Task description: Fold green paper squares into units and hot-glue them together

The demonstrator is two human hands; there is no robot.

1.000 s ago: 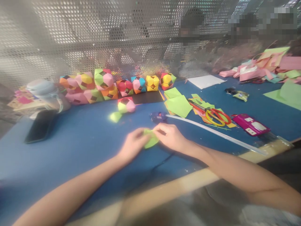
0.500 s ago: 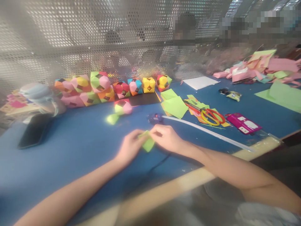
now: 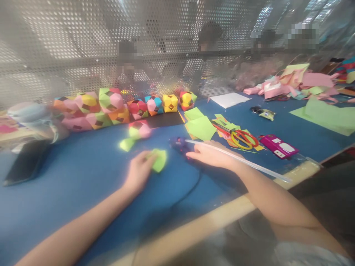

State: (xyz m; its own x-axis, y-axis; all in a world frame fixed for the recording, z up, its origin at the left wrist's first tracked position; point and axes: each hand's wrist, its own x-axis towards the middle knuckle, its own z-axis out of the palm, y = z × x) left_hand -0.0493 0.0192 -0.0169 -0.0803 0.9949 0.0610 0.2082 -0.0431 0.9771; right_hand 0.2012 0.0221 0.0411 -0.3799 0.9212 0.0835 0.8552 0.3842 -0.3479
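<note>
My left hand (image 3: 140, 168) pinches a small folded piece of lime-green paper (image 3: 159, 161) above the blue table. To its right, the fingers of my right hand (image 3: 212, 154) are closed about the handle of a dark blue glue gun (image 3: 178, 143), partly hidden and blurred. A long whitish glue stick (image 3: 257, 166) runs out of the gun's back and crosses in front of that hand. Just beyond my left hand sits a pink and green folded-paper ball (image 3: 140, 129), with a loose lime-green folded piece (image 3: 127, 144) touching or close beside it.
Several colourful paper balls (image 3: 111, 100) line the back by a perforated metal screen (image 3: 172, 22). Green paper sheets (image 3: 201, 127), scissors (image 3: 244, 139) and a magenta power strip (image 3: 279, 146) lie right. A phone (image 3: 27, 162) is left; pink paper scraps (image 3: 299, 83) lie far right.
My right hand has left the green paper and moved right to the glue gun. My left hand keeps the paper and has shifted left. The view has turned slightly.
</note>
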